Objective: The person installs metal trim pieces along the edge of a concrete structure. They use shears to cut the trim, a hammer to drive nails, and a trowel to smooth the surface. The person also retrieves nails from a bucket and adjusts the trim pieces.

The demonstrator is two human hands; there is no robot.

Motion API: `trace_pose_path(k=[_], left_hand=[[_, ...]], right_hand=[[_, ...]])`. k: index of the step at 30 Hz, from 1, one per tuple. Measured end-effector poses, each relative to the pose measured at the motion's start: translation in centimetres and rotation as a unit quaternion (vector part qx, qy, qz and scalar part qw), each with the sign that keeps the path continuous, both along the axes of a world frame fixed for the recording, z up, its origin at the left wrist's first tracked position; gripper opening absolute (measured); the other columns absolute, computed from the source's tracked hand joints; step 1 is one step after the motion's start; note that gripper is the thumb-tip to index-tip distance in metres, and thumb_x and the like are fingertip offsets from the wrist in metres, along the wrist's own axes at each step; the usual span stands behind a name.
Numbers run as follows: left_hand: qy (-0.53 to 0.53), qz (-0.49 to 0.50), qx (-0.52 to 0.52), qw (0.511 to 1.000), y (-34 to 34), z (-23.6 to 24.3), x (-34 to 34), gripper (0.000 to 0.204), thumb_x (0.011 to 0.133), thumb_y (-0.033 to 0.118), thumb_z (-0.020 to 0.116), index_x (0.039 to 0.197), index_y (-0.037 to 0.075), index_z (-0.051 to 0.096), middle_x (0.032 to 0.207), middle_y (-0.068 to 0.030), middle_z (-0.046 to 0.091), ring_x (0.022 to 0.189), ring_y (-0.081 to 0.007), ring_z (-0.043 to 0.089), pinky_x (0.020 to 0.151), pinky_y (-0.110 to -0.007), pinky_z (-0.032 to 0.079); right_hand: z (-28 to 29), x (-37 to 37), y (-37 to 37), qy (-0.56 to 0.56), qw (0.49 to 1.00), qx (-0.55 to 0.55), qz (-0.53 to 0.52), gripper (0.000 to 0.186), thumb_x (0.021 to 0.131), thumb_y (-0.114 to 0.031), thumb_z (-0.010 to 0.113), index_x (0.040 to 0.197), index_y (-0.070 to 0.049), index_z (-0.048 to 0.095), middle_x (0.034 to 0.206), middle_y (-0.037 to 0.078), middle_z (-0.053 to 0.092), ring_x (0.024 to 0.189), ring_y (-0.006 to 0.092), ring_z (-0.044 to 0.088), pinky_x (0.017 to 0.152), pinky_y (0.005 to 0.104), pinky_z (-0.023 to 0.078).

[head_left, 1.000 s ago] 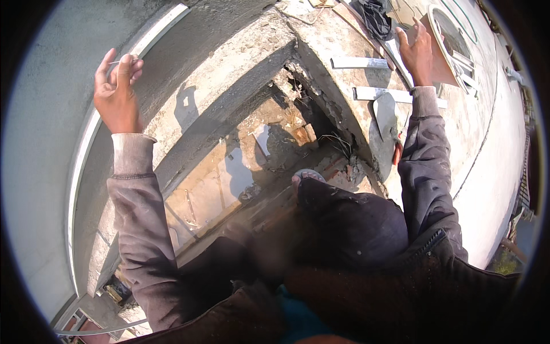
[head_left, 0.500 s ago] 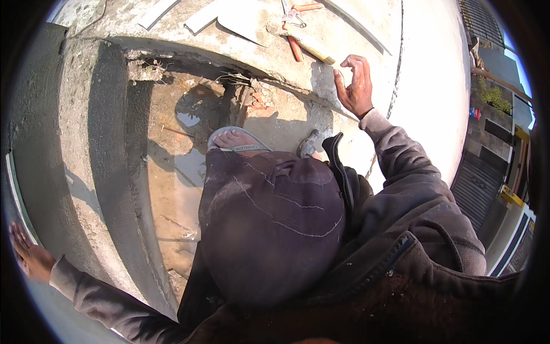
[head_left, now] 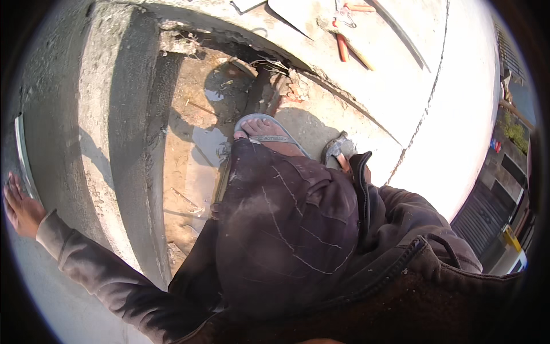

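My left hand (head_left: 24, 211) rests with fingers stretched out against the smooth grey wall (head_left: 54, 143) at the far left, beside a thin pale strip (head_left: 23, 155). A claw hammer (head_left: 334, 149) lies on the concrete to the right of my sandalled foot (head_left: 266, 131). Only a small part of my right hand (head_left: 367, 174) shows, close to the hammer's handle; my jacket hides its fingers, so whether they grip the handle is unclear.
Red-handled pliers (head_left: 342, 47) and a wooden-handled tool (head_left: 362, 57) lie on the ledge, near a long metal strip (head_left: 401, 31). Left of my foot is a muddy pit with a puddle (head_left: 209, 143), bordered by a rough concrete edge (head_left: 100, 120) and broken brick (head_left: 295, 92).
My right hand has come down from near the wooden-handled tool to beside the hammer. My left hand stays on the wall. The whole view has shifted, moving the ledge tools up and right.
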State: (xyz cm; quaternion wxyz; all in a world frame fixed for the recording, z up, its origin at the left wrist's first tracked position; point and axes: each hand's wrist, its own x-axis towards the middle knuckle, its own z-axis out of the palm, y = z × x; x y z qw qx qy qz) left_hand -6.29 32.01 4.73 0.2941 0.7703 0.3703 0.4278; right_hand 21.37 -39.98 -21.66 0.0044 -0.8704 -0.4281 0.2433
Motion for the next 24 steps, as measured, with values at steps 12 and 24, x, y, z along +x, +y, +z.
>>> trace_pose_path(k=[12, 24], left_hand=[[-0.083, 0.096, -0.04, 0.991, -6.1, 1.4, 8.2, 0.031, 0.096, 0.023, 0.073, 0.115, -0.001, 0.071, 0.107, -0.0059, 0.075, 0.102, -0.0151, 0.071, 0.091, -0.027, 0.055], [-0.008, 0.136, 0.021, 0.99, -6.8, 0.8, 10.4, 0.025, 0.094, 0.025, 0.073, 0.108, 0.005, 0.076, 0.105, -0.0086, 0.077, 0.1, -0.0157, 0.072, 0.092, -0.029, 0.054]], right_hand=[[-9.7, -5.4, 11.9, -0.043, 0.975, -0.005, 0.219, 0.053, 0.101, -0.033, 0.05, 0.144, -0.003, 0.045, 0.136, 0.014, 0.058, 0.125, 0.0299, 0.058, 0.1, 0.0494, 0.048], [22.4, 6.7, 19.3, 0.172, 0.954, 0.245, -0.017, 0.032, 0.103, -0.018, 0.057, 0.127, 0.003, 0.053, 0.075, 0.007, 0.059, 0.063, 0.0171, 0.056, 0.059, 0.0326, 0.044]])
